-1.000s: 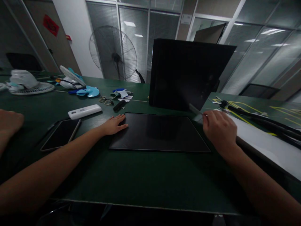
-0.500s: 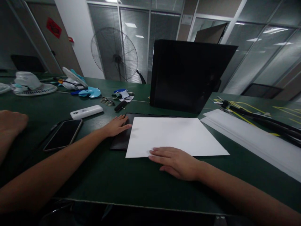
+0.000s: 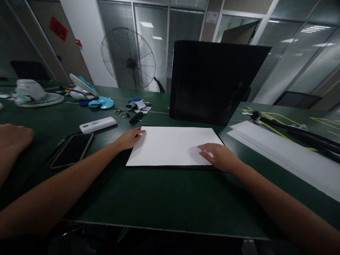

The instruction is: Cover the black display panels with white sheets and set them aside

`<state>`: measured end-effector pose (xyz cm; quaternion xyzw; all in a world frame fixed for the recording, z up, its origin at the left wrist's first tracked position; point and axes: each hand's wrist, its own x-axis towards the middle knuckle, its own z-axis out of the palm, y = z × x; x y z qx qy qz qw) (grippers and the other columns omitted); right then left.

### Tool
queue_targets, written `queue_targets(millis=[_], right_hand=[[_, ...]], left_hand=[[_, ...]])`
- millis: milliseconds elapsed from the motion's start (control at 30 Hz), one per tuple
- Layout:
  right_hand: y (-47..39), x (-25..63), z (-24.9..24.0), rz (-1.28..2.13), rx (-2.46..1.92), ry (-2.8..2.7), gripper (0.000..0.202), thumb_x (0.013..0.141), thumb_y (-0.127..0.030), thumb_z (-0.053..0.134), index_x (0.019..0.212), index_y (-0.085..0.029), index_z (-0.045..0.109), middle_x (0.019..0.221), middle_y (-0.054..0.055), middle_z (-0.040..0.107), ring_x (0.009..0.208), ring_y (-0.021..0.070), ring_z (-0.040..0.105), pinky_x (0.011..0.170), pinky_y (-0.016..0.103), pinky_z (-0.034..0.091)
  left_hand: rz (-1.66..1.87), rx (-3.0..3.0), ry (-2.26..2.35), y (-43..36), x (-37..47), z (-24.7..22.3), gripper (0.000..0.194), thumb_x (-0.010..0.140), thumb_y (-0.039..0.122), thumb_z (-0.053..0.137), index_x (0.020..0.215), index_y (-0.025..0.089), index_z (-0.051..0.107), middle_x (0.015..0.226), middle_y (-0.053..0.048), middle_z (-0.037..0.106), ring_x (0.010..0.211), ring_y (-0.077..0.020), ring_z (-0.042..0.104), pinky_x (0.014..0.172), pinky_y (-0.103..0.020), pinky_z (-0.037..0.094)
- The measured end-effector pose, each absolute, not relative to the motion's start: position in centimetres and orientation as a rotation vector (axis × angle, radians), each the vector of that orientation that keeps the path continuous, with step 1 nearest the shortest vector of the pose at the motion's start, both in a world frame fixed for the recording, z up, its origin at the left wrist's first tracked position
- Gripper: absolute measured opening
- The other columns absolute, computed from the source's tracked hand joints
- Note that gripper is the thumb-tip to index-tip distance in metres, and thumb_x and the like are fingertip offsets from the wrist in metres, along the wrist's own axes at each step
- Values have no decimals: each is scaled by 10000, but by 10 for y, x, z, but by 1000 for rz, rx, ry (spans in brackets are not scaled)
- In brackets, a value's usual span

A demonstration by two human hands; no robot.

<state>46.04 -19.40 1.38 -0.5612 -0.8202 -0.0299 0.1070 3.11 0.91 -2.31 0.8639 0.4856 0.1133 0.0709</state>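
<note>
A white sheet of paper lies nearly square on a thin black board, whose dark edge shows at the front and right. At the sheet's upper left corner, my left hand rests with fingers stretched out and the fingertips on the corner. My right hand is over the sheet's right side, fingers extended and thumb apart, holding nothing. Whether its fingertips press on the paper is hard to tell. A phone lies left of my left forearm, below a white oblong device.
Another person's hand rests at the far left. A large black box-like case stands behind the board. White sheets lie on the right beside black tubing. Glasses and fan parts lie at the back left.
The paper has shifted left and slightly back, now covering most of the black board. My right hand has moved right and away from me; my left fingers now touch the paper's corner.
</note>
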Motion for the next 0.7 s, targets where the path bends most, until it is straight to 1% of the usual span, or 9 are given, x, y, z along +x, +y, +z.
queue_targets(millis=[100, 200, 267, 333, 433, 500, 533, 600, 700], right_hand=[[-189, 472, 16, -17, -1632, -2475, 397, 1076, -435, 510, 1341, -255, 744, 1329, 71, 731, 1200, 236, 699, 1064, 417, 574], [-186, 483, 17, -30, -1723, -2429, 432, 1086, -455, 459, 1390, -289, 717, 1341, 45, 726, 1159, 231, 707, 1028, 406, 578], [-183, 494, 19, -94, -1860, -2326, 466, 1093, -476, 410, 1403, -297, 708, 1375, 39, 710, 1171, 250, 701, 1021, 427, 571], [-179, 508, 21, -191, -2052, -2155, 504, 1093, -478, 368, 1392, -265, 714, 1382, 77, 702, 1205, 302, 685, 1021, 474, 557], [-175, 528, 21, -286, -2364, -1866, 529, 1075, -433, 349, 1241, -167, 775, 1200, 205, 739, 1101, 382, 708, 926, 534, 559], [-173, 536, 18, -282, -2497, -1764, 504, 1057, -409, 373, 1091, -147, 803, 1062, 231, 744, 998, 388, 724, 866, 523, 559], [-172, 537, 16, -272, -2525, -1751, 491, 1052, -405, 385, 1047, -152, 805, 1035, 225, 744, 974, 380, 726, 857, 509, 557], [-171, 537, 12, -256, -2524, -1769, 477, 1050, -422, 396, 1064, -179, 806, 1047, 200, 749, 970, 359, 726, 861, 479, 552], [-167, 536, 5, -246, -2475, -1810, 483, 1045, -495, 414, 1197, -232, 790, 1074, 164, 759, 974, 342, 726, 853, 451, 551]], left_hand=[[311, 2632, 1483, 12, 29, -25, 598, 1058, 434, 390, 1575, 208, 587, 1686, -104, 478, 1511, -342, 512, 1266, -458, 377], [235, 2689, 1441, 13, 27, -27, 651, 1073, 534, 398, 1641, 229, 492, 1727, -117, 404, 1576, -347, 417, 1282, -518, 328], [192, 2710, 1429, 12, 27, -28, 705, 1073, 603, 391, 1672, 233, 436, 1749, -132, 352, 1609, -364, 349, 1286, -562, 296], [154, 2710, 1437, 12, 27, -28, 749, 1073, 653, 359, 1693, 233, 390, 1766, -141, 307, 1624, -377, 310, 1287, -583, 276], [117, 2704, 1441, 10, 28, -26, 752, 1083, 655, 327, 1712, 243, 341, 1777, -139, 268, 1635, -379, 278, 1285, -611, 259], [103, 2703, 1429, 10, 28, -25, 745, 1088, 639, 325, 1715, 237, 330, 1777, -144, 259, 1639, -375, 270, 1288, -612, 253], [99, 2703, 1427, 10, 28, -24, 747, 1088, 636, 322, 1716, 231, 329, 1777, -147, 257, 1640, -374, 267, 1290, -611, 250], [103, 2702, 1421, 10, 27, -24, 763, 1083, 644, 317, 1714, 216, 333, 1778, -156, 252, 1640, -378, 265, 1292, -615, 246], [149, 2689, 1409, 12, 24, -25, 787, 1076, 666, 304, 1701, 191, 363, 1769, -172, 274, 1632, -386, 285, 1291, -633, 242]])
